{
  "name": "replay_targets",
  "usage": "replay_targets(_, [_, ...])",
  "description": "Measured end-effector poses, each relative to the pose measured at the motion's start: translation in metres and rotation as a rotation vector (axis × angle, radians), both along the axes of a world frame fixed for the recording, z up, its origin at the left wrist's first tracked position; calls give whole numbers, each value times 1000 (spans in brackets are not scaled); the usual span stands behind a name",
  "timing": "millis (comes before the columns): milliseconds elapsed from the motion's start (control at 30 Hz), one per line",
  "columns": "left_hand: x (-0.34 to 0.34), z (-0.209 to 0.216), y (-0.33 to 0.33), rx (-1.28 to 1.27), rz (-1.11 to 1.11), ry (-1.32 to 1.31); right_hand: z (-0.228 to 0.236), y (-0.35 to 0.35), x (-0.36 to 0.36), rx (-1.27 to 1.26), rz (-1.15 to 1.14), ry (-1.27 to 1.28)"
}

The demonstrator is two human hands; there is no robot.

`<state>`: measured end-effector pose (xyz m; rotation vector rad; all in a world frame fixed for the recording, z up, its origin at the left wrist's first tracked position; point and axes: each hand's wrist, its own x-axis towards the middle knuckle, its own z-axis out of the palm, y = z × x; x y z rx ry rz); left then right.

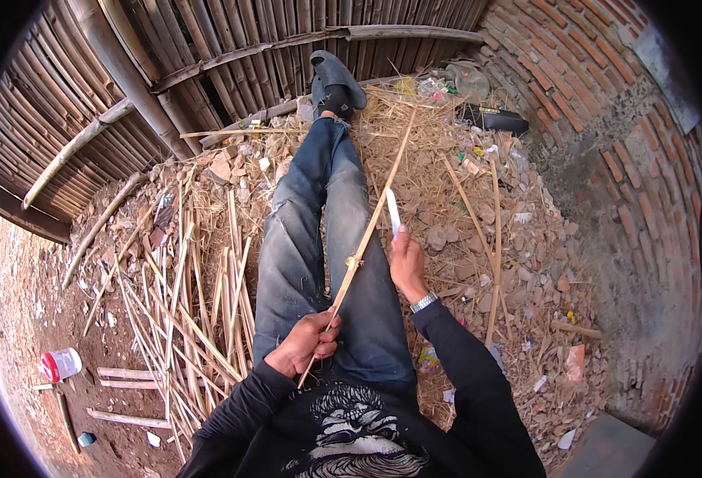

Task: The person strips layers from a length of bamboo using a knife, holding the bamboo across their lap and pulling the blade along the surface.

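Observation:
A long, thin bamboo strip (376,215) slants across my outstretched legs, from my lap toward the ground beyond my right side. My left hand (309,343) is closed around its near end. In my right hand (407,263) is a knife (393,209), its pale blade pointing away from me and lying close beside the strip. Whether the blade touches the strip I cannot tell. A ragged, lighter node with shavings (354,261) shows partway along the strip. My jeans-clad legs (303,215) lie straight out, crossed at the ankles.
Many split bamboo strips (200,303) lie piled on my left. More strips (496,255) rest on the rubble to my right. A bamboo wall (247,48) stands ahead, a brick wall (638,191) on the right. A red-and-white bucket (62,364) sits far left.

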<state>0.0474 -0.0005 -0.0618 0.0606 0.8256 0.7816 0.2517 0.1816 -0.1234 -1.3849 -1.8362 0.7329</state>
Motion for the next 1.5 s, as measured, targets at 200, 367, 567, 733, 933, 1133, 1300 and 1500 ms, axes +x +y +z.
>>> replay_targets(200, [-2, -12, -13, 88, -21, 318, 42, -16, -10, -108, 64, 258])
replay_targets(367, [5, -12, -12, 212, -47, 531, 60, -15, -12, -137, 215, 95])
replay_targets(567, [11, -6, -16, 700, -39, 1346, 43, -18, -10, -87, 215, 83])
replay_targets(733, [12, 1, -19, 702, -39, 1534, 34, -20, -9, -145, 192, 209])
replay_targets(933, [11, 9, -14, 656, -274, 1667, 47, -26, -12, -167, 238, 38])
replay_targets(1133, [-2, -6, -4, 564, -155, 1108, 39, -26, -20, -41, 210, 9])
replay_targets(1300, [-17, -11, 2, 312, -139, 597, 37, -28, -22, -36, 186, 45])
replay_targets(1500, [-6, 4, -3, 502, -198, 994, 52, -41, -15, 75, -38, 220])
